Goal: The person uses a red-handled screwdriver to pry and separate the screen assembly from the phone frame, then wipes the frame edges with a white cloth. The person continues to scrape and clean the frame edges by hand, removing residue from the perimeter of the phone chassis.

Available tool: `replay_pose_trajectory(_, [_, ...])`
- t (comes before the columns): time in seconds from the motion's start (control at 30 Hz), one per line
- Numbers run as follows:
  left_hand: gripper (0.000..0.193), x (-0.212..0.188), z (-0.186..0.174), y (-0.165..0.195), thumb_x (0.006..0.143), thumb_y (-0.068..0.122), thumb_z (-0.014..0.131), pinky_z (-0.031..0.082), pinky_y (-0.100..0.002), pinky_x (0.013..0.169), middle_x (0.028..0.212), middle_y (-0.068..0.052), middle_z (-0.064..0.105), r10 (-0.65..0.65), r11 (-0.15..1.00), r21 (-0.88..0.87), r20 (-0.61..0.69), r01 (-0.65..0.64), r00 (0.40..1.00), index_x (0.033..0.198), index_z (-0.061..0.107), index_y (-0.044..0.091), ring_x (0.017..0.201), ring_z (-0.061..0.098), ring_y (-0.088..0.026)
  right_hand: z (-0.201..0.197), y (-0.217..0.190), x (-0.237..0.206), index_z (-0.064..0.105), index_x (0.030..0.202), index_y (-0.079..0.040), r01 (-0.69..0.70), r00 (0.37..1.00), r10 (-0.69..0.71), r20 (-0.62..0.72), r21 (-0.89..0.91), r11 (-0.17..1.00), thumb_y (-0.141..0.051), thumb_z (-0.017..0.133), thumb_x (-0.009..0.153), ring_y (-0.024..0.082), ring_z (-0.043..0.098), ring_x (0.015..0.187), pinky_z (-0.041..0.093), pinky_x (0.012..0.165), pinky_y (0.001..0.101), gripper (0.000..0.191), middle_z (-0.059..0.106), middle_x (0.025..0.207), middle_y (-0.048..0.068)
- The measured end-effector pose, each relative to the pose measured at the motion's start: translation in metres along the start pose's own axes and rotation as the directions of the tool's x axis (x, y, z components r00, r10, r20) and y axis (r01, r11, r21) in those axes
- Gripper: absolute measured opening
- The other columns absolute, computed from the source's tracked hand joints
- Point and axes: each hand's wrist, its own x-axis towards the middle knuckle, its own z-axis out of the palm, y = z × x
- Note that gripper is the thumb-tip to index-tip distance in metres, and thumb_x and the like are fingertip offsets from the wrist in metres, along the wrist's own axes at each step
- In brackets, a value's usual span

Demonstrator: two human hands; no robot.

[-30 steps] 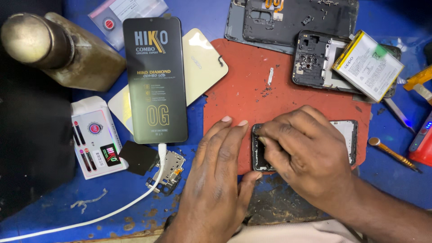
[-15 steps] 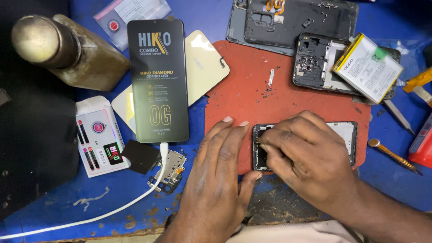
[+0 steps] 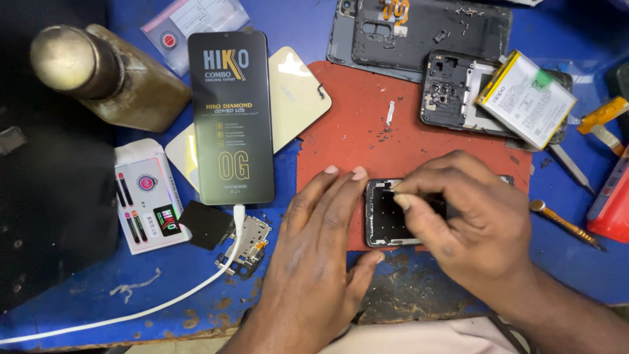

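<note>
A dark opened phone frame [image 3: 386,216] lies on the red work mat [image 3: 367,118]. My left hand [image 3: 314,262] rests flat on the mat with its fingertips against the frame's left edge. My right hand [image 3: 468,223] covers the frame's right part, its thumb and forefinger pinched together at the frame's upper edge. Whether they grip a small part cannot be seen. A black replacement screen [image 3: 229,118] lies to the left on a cream back cover [image 3: 298,95].
A phone battery [image 3: 527,98] lies on a black housing [image 3: 452,88], a second back shell [image 3: 419,29] behind it. A brass-capped bottle [image 3: 98,72], a white box [image 3: 147,196], a circuit board [image 3: 246,242] with white cable, and a screwdriver [image 3: 567,223] surround the mat.
My right hand's fingers have shifted up to the frame's upper edge and pinched together. My left hand has stayed in place beside the frame.
</note>
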Motion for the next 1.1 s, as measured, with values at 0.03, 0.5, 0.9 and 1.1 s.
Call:
replay_pose_trajectory(0.03, [0.086,-0.001,0.0,0.002,0.077,0.011,0.084,0.038,-0.051,0.114,0.146,-0.02,0.049,-0.006,1.0,0.013,-0.002,0.006,1.0,0.148,0.037,-0.003,0.141,0.044,-0.042,-0.002,-0.001,-0.001,0.072,0.098,-0.001,-0.036,0.999,0.037,-0.02,0.013,0.999,0.0,0.076,0.086,0.013,0.069,0.075,0.054,0.062,0.0267,0.012,0.07,0.094,0.009])
replay_pose_trajectory(0.5, [0.039,-0.011,0.009,0.0,0.085,0.012,0.078,0.041,-0.055,0.105,0.095,-0.008,0.055,0.099,0.979,0.175,0.048,-0.106,0.994,0.124,0.072,0.008,0.095,0.054,-0.03,0.005,-0.002,0.002,0.073,0.098,-0.001,0.163,0.986,-0.154,0.068,-0.173,0.971,-0.002,0.078,0.08,0.023,0.068,0.082,0.055,0.07,0.034,0.019,0.069,0.091,0.01])
replay_pose_trajectory(0.9, [0.029,-0.007,0.014,-0.01,0.085,0.009,0.074,0.041,-0.056,0.105,0.091,-0.006,0.053,0.062,0.982,0.175,0.054,-0.071,0.997,0.114,0.075,0.011,0.092,0.054,-0.028,0.012,-0.001,0.017,0.073,0.097,-0.001,0.177,0.981,-0.162,0.103,-0.166,0.97,-0.002,0.079,0.08,0.023,0.067,0.08,0.054,0.067,0.0338,0.018,0.068,0.089,0.01])
replay_pose_trajectory(1.1, [0.029,-0.006,0.014,-0.01,0.082,0.005,0.073,0.041,-0.056,0.103,0.09,-0.007,0.051,0.078,0.977,0.196,0.061,-0.089,0.995,0.111,0.075,0.01,0.091,0.053,-0.029,0.017,-0.006,0.016,0.072,0.098,-0.001,0.153,0.988,-0.149,0.034,-0.221,0.963,-0.002,0.078,0.08,0.026,0.067,0.081,0.054,0.069,0.036,0.019,0.068,0.091,0.011])
